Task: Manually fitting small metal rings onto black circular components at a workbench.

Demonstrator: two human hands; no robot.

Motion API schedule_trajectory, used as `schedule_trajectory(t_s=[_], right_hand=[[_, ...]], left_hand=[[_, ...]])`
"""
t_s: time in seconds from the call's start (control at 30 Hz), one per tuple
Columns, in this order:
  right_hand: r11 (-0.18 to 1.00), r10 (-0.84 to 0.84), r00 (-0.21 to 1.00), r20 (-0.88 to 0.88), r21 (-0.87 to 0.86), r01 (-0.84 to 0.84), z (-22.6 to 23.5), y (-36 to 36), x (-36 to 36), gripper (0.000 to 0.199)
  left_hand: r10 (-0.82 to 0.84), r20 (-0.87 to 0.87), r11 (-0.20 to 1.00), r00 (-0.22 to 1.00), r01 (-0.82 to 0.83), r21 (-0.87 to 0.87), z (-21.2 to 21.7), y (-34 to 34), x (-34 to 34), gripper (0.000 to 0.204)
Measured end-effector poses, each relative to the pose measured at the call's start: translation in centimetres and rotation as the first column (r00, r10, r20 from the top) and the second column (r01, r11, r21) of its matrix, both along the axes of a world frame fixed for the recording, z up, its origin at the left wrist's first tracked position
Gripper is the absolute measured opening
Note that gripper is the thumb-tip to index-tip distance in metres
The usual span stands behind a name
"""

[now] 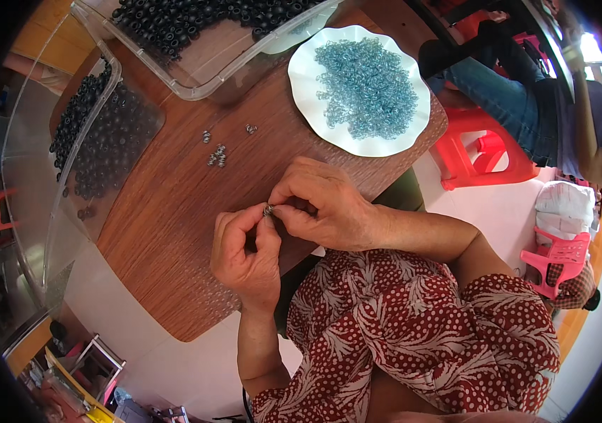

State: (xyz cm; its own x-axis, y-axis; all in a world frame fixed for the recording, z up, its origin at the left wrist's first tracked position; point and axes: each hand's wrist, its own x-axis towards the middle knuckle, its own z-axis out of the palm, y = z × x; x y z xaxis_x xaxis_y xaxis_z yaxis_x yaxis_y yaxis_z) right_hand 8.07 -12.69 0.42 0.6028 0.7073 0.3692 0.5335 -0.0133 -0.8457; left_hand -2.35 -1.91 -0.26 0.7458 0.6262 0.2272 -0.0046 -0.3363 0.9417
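Both my hands meet over the near part of the brown wooden table, fingertips closed in a pinch. Between them is a small shiny metal coil, partly covered by the fingers. My left hand grips it from the left with thumb and forefinger. From the right, my right hand pinches the same piece. Beyond the hands, several similar small metal coils lie on the wood in a little cluster, with one more coil and another coil apart from it.
A white scalloped plate heaped with bluish clear rings stands at the far right. A clear plastic tub of black bead-like pieces is at the back; another clear container with black pieces stands left. A red stool and a seated person are to the right.
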Motion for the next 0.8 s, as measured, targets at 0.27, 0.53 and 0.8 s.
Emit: schedule_trajectory(t_s=[0.27,0.53,0.8], right_hand=[[0.985,0.008,0.893,-0.449,-0.153,-0.086,1.6,-0.5,0.2,0.01],[0.963,-0.003,0.729,-0.684,-0.199,-0.182,1.6,-0.3,1.0,0.014],[0.931,0.009,0.655,-0.756,-0.232,-0.281,1.8,-0.2,1.3,0.016]], left_hand=[[-0.024,0.045,0.971,0.999,0.013,0.239,0.2,0.2,0.2,0.017],[0.018,0.032,0.974,0.999,-0.025,0.225,0.1,0.0,0.2,0.016],[0.003,0.01,0.997,1.0,-0.003,0.072,0.3,0.4,0.0,0.016]])
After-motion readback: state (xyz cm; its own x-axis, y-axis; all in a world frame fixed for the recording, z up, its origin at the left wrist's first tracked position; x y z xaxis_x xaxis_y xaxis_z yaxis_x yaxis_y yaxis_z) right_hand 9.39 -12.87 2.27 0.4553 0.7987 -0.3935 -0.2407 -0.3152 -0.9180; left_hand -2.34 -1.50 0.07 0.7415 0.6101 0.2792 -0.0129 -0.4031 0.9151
